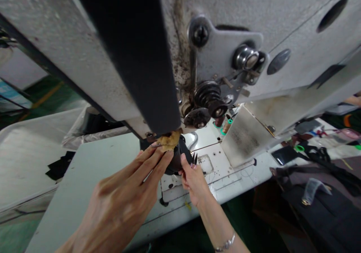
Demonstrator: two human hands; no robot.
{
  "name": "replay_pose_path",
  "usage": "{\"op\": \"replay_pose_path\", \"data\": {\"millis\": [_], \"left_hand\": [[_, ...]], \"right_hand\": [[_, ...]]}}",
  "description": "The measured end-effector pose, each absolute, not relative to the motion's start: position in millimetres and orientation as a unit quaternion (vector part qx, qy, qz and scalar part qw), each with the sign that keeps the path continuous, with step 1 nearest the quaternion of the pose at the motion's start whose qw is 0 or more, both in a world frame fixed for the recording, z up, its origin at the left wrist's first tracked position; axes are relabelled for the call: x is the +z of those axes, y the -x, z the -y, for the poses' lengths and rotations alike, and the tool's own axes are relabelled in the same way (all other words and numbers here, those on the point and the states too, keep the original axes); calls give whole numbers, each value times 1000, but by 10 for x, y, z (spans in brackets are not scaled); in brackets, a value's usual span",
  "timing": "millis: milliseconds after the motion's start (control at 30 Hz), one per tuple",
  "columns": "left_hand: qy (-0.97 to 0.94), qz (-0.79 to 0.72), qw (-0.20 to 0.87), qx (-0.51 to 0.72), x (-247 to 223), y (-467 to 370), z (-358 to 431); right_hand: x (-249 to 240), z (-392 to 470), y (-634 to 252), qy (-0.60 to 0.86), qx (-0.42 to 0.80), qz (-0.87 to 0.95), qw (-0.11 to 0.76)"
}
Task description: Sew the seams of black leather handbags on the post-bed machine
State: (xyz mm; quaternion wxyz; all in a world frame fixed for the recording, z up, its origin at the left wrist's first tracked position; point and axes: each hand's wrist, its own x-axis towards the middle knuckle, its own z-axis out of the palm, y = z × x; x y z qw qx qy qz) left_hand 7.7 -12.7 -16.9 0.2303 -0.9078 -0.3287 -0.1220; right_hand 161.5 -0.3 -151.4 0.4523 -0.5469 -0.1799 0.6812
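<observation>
My left hand (pixel 126 193) reaches in under the sewing machine head (pixel 158 57), its fingers stretched out straight and its thumb hidden. Its fingertips are beside a tan, crumpled scrap (pixel 169 140) at the needle area and at the left edge of a curved black piece (pixel 175 162). On the other side, my right hand (pixel 193 179) is closed, its thumb against the black piece's right edge. Two dark pointed blades, like thread snips (pixel 194 158), stick up from its fingers. The needle and presser foot are hidden.
The pale machine table (pixel 96 170) runs below the machine arm. Thread spools (pixel 226 126) stand behind the arm's pillar (pixel 245 140). A phone (pixel 286 155) lies at the right, near a dark bag (pixel 324 211) with a clear strap. Black scraps (pixel 60 165) lie at the left.
</observation>
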Motion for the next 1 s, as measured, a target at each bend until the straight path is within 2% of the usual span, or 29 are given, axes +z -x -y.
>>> {"op": "replay_pose_path", "data": {"millis": [233,367,467,567,667,800,1000], "left_hand": [[898,338,257,-117,-142,-173,167],[900,330,265,-106,-109,-209,163],[913,318,207,-148,-100,-85,115],[896,368,97,-229,-31,182,-57],[921,368,13,-128,110,433,-384],[948,318,11,-24,228,450,-833],[949,312,11,-46,23,173,-1000]], "right_hand": [[-1532,-142,-1650,542,672,243,442],[-1575,-97,-1810,580,610,314,438],[-1417,38,-1961,613,527,355,470],[-1058,132,-1948,603,440,368,555],[-713,86,-1725,549,458,359,600],[-584,-81,-1412,526,464,322,636],[-628,-121,-1414,478,506,297,654]]}}
